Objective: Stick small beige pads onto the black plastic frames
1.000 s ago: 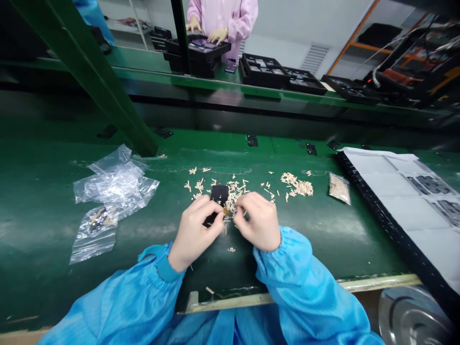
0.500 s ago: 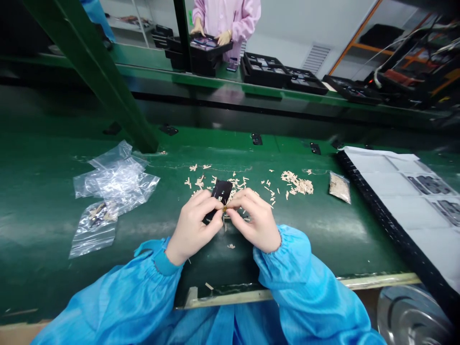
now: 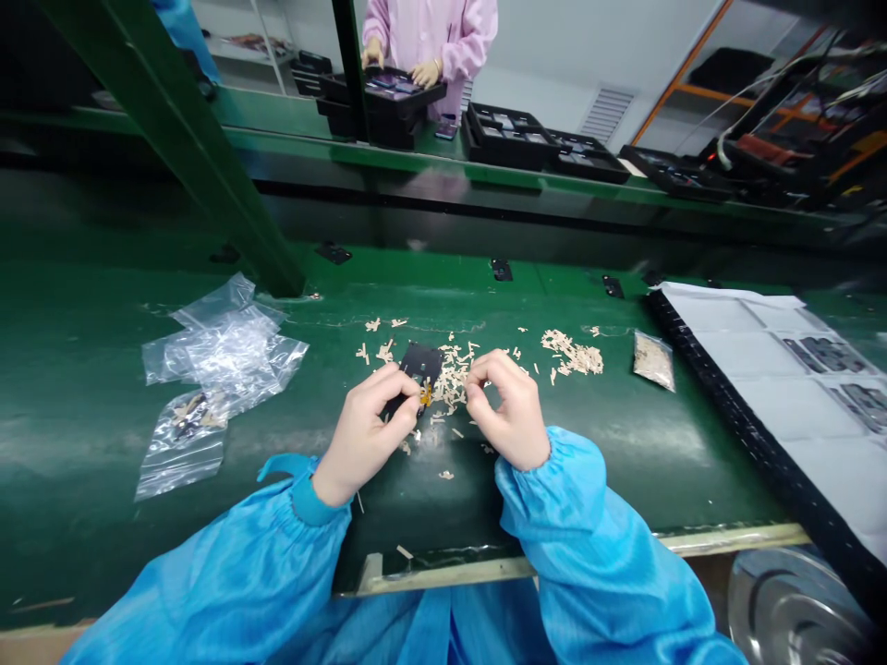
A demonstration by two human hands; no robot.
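Here, the left hand [image 3: 367,420] has its grip closed on a thin black plate [image 3: 421,362], roughly rectangular, with small cutouts and an orange tab [image 3: 425,395]. It sits over the worktop [image 3: 602,480] beside loose beige slips [image 3: 452,377], long axis running away and slightly rightward. Whether the right hand [image 3: 511,406] grips anything, I cannot tell.

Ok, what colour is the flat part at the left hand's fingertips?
Black. The flat part shows best in the head view.
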